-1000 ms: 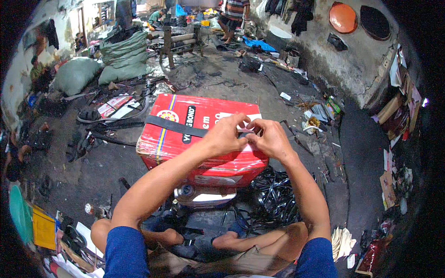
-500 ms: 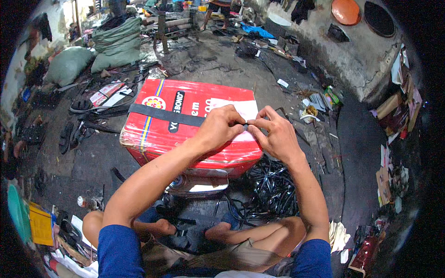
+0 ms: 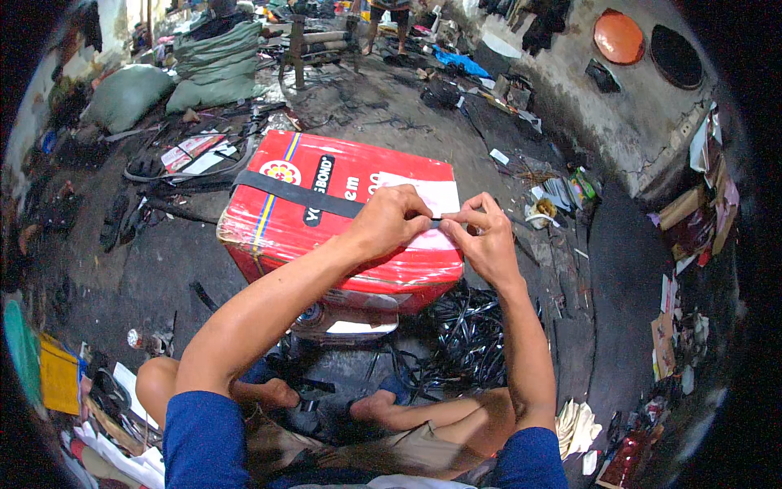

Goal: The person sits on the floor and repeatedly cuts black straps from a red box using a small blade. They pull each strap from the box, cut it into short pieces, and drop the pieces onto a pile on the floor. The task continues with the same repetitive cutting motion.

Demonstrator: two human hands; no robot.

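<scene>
A red carton with a white and pink patch stands in front of me. Across its top runs a flat black band, which disappears beneath my left hand. Above the patch, the fingertips of my left hand and my right hand nearly meet, both pinching a small black strip. Whether this strip is the end of the band cannot be seen. Both hands are closed, thumb against forefinger.
Black strips lie in a tangled heap right of my legs. Another box sits below the carton. Green sacks stand at the far left. A person stands at the back. Scraps line the right wall.
The view has shifted slightly. My fingertips are a little farther apart, and the black strip between them looks longer and thinner. The carton and band look the same.
</scene>
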